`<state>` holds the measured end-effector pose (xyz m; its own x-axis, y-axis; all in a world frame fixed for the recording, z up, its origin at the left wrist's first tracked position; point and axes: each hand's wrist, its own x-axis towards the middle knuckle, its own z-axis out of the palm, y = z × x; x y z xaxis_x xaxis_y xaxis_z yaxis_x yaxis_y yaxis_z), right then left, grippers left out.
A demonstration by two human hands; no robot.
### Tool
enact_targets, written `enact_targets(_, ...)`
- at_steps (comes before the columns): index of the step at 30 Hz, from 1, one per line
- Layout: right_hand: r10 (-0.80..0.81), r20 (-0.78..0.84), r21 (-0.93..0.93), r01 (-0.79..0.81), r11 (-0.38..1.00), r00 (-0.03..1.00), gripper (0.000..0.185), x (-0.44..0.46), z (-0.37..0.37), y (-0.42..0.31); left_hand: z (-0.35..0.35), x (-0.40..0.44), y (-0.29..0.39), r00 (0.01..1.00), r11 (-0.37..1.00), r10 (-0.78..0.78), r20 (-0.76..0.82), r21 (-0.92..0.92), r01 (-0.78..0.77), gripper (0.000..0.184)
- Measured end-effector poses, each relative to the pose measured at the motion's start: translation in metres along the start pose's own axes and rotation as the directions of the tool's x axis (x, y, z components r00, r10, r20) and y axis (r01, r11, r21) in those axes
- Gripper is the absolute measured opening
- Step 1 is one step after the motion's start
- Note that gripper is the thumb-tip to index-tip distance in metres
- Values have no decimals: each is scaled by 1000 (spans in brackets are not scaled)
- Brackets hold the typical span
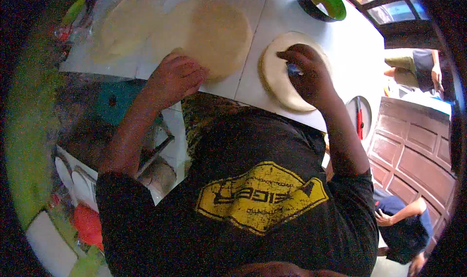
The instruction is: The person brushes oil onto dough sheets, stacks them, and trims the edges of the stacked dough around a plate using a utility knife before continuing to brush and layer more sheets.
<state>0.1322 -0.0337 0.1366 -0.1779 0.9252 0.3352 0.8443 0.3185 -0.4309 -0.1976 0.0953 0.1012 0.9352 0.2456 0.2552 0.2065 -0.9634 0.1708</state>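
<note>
My left hand point(180, 77) is closed at the near edge of a thin, pale round sheet point(221, 38) that looks like dough and lies flat on the white tiled table. Its fingers are curled on the sheet's edge. Over a thicker cream-coloured disc point(282, 89), to the right, is my right hand point(309, 72). Those fingers are bent round something small, shiny and bluish point(294, 69), mostly hidden by the hand. Another thin pale sheet point(126, 26) is spread farther left, partly meeting the first.
A green bowl point(335, 4) with a dark outside stands at the table's far right. Near the right edge, a round plate point(367, 107) carries a red-handled tool point(360, 124). Two other people are at the right, one standing point(423, 68), one lower point(404, 226), beside a brown panelled door point(413, 141).
</note>
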Motion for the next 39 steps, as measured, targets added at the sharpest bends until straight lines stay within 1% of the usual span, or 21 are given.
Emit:
enact_targets(1, 25, 194, 32, -32, 999, 981, 39, 16, 7, -11, 1, -1, -3, 997, 997, 53, -48, -45, -55, 41)
enact_targets(4, -75, 389, 35, 67, 997, 918, 32, 40, 46, -31, -4, 5, -7, 992, 989, 119, 32, 82, -121, 43)
enact_targets(5, -79, 390, 38, 70, 997, 917, 32, 49, 55, -35, -9, 11, -4, 988, 982, 140, 58, 120, -146, 43)
enact_targets(6, -58, 446, 24, 53, 998, 893, 29, 58, 62, -40, -31, 30, 7, 933, 984, 7, 360, 165, -71, 43)
enact_targets(8, -44, 502, 10, 46, 999, 864, 27, 69, 73, -34, -48, 42, 15, 775, 973, -143, 615, 231, -4, 43)
enact_targets(11, -146, 434, 103, 112, 988, 889, 23, 75, 81, -27, -41, 30, 7, 797, 969, -196, 571, 240, 66, 42)
enact_targets(12, -121, 482, 54, 109, 993, 867, 23, 78, 77, -29, -22, 12, -9, 931, 990, -110, 349, 119, 73, 41)
enact_targets(14, -101, 533, 7, 115, 993, 840, 22, 81, 76, -32, -16, 1, -19, 995, 998, -55, 87, 1, 55, 40)
enact_targets(16, -148, 507, 10, 166, 986, 849, 23, 82, 76, -29, -16, -3, -26, 1000, 1000, -8, 19, -18, 9, 38)
enact_targets(20, -261, 478, 95, 247, 964, 839, 24, 88, 70, -26, -18, 2, -30, 1000, 999, 30, 4, -19, -29, 36)
enact_targets(22, -151, 552, 15, 172, 985, 820, 25, 86, 73, -28, -18, 5, -27, 995, 999, 40, 95, -20, -38, 34)
enact_targets(23, -154, 554, 21, 171, 985, 818, 25, 85, 74, -30, -17, 6, -26, 991, 999, 42, 127, -22, -40, 33)
enact_targets(25, -90, 531, 57, 71, 996, 842, 27, 80, 77, -38, -15, 10, -20, 996, 995, 86, 22, 51, -87, 29)
enact_targets(26, -90, 532, 55, 71, 996, 842, 27, 78, 78, -44, -17, 15, -15, 995, 992, 102, -13, 76, -101, 27)
enact_targets(27, -107, 541, 18, 115, 993, 834, 27, 76, 81, -48, -18, 22, -10, 983, 996, 57, 173, 65, -69, 26)
enact_targets(28, -123, 551, -16, 158, 987, 825, 27, 75, 86, -49, -21, 25, -9, 963, 997, 33, 266, 58, -50, 26)
enact_targets(29, 14, 569, -44, 13, 999, 822, 26, 74, 92, -49, -25, 28, -7, 934, 998, 8, 357, 54, -30, 25)
enact_targets(31, 2, 580, -50, 33, 998, 815, 26, 75, 86, -56, -29, 27, -5, 968, 999, 21, 251, 26, -28, 23)
enact_targets(35, 8, 611, -83, 54, 995, 791, 24, 82, 72, -68, -32, 25, 2, 977, 1000, -21, 212, -11, 24, 20)
enact_targets(38, -54, 559, -6, 70, 998, 827, 23, 80, 82, -59, -36, 14, -7, 989, 998, 0, 149, -63, 9, 19)
enact_targets(39, -56, 559, -6, 71, 997, 827, 23, 79, 85, -57, -29, 6, -18, 993, 997, 63, 101, -43, -59, 20)
